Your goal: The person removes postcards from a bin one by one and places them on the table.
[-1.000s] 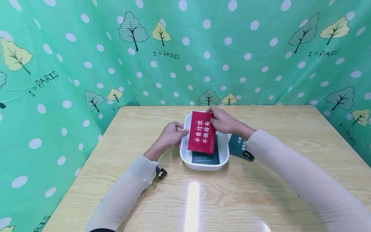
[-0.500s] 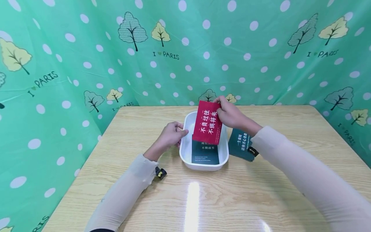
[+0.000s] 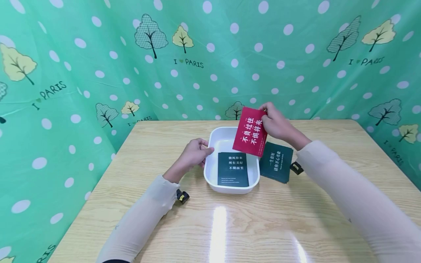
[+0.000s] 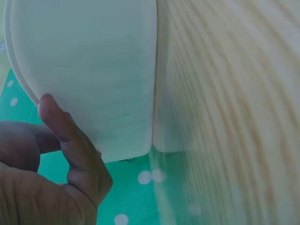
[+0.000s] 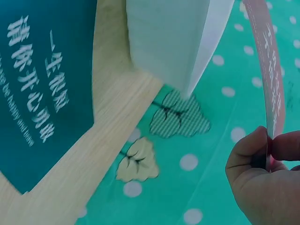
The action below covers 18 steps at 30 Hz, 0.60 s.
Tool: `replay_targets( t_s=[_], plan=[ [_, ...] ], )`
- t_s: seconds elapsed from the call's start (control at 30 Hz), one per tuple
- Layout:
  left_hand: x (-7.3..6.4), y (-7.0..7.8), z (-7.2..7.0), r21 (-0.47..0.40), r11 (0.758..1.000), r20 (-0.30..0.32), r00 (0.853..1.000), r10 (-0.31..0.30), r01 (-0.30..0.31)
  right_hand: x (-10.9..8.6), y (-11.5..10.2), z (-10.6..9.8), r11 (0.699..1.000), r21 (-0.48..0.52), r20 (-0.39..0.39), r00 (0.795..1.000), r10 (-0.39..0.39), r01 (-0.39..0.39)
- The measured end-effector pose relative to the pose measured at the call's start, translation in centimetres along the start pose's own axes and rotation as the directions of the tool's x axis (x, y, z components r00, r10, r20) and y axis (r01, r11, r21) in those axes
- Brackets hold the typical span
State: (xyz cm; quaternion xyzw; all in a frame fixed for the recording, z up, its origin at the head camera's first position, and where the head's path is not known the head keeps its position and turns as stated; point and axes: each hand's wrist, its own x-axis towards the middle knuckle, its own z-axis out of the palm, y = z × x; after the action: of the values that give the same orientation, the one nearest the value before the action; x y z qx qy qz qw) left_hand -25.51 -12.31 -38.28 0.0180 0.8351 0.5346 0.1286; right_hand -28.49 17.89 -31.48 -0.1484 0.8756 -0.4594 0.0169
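My right hand [image 3: 277,122] pinches a red card [image 3: 250,131] with white writing by its upper right edge. The card hangs in the air over the back right rim of a white plastic tub [image 3: 215,140]. In the right wrist view, the red card [image 5: 269,65] stands nearly edge-on between thumb and fingers. My left hand [image 3: 194,153] grips the tub's left rim, its thumb at the edge. In the left wrist view, the thumb lies against the tub's outer wall [image 4: 89,56]. A dark green card [image 3: 232,171] lies flat inside the tub.
Another dark green card [image 3: 277,162], perhaps on a pile, lies on the wooden table [image 3: 158,146] right of the tub. A green dotted curtain [image 3: 197,91] hangs behind the table. Black wrist-worn gear [image 3: 182,196] shows below the left sleeve.
My right hand has carried the red card up and to the right, from over the tub's middle to its back right corner, uncovering the green card inside. The left hand has stayed still.
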Motion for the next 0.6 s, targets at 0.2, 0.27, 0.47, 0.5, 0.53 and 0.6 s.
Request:
replay_targets(
  t_s=[0.2, 0.27, 0.47, 0.5, 0.53, 0.6],
  plan=[
    [-0.1, 0.0, 0.0, -0.007, 1.0, 0.0, 1.0, -0.002, 0.002, 0.0, 1.6, -1.4, 0.997, -0.017, -0.046, 0.996, 0.073, -0.074],
    [-0.1, 0.1, 0.0, -0.004, 1.0, 0.0, 1.0, -0.003, 0.003, -0.1, 2.2, -1.7, 0.994, -0.026, -0.059, 0.993, 0.102, -0.104],
    [0.1, 0.1, 0.0, -0.003, 1.0, 0.001, 1.0, 0.002, -0.002, -0.4, 4.1, -3.0, 0.985, -0.045, -0.095, 0.982, 0.162, -0.167],
    [0.1, 0.0, 0.0, -0.006, 1.0, 0.002, 1.0, 0.002, -0.002, -0.4, 4.4, -3.2, 0.984, -0.043, -0.1, 0.981, 0.167, -0.172],
    [0.1, 0.0, -0.1, -0.007, 1.0, 0.001, 1.0, 0.001, -0.001, -0.4, 4.7, -3.4, 0.983, -0.044, -0.108, 0.979, 0.172, -0.177],
    [0.1, 0.0, -0.1, -0.007, 1.0, 0.0, 1.0, -0.004, 0.004, -0.4, 5.4, -3.7, 0.981, -0.044, -0.123, 0.975, 0.183, -0.19]
  ],
)
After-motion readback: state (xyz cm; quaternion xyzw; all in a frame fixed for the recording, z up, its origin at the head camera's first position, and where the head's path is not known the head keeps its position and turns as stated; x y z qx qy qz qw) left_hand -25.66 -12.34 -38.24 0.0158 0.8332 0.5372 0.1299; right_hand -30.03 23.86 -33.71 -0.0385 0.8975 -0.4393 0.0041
